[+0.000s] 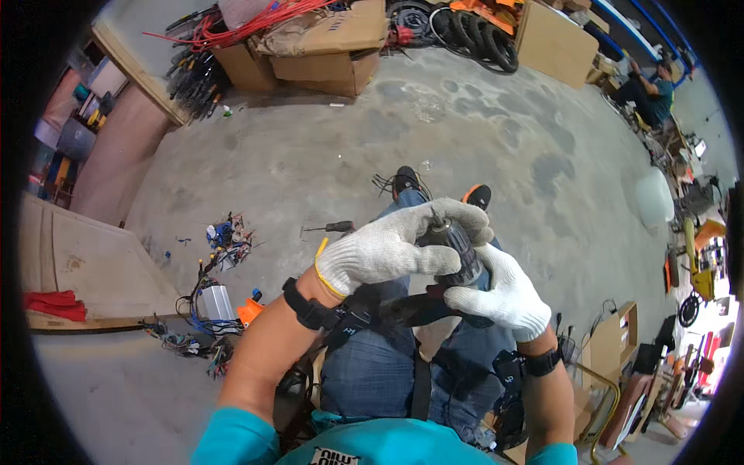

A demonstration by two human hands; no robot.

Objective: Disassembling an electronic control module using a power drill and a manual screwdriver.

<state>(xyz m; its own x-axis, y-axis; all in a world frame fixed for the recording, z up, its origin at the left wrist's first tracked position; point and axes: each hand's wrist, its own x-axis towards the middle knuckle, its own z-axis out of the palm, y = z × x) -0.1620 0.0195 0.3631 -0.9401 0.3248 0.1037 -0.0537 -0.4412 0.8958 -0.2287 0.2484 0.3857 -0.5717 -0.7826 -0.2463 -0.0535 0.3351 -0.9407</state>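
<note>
My left hand (391, 244), in a white knit glove, is wrapped round the black chuck of a drill (459, 256), with a small metal piece at its tip, above my lap. My right hand (502, 298), also gloved, grips the drill's body just below. Its handle is partly hidden by my hands. On the concrete floor beside my left leg lie a screwdriver (337, 227), tangled wires with connectors (225, 236) and a silver box with cables (215, 302).
Cardboard boxes (310, 74) and tyres (488, 43) are piled ahead. A seated person (651, 101) is at the back right. A wooden board (101, 263) is at left. A white jug (653, 198) and clutter line the right side, near a cardboard piece (612, 349).
</note>
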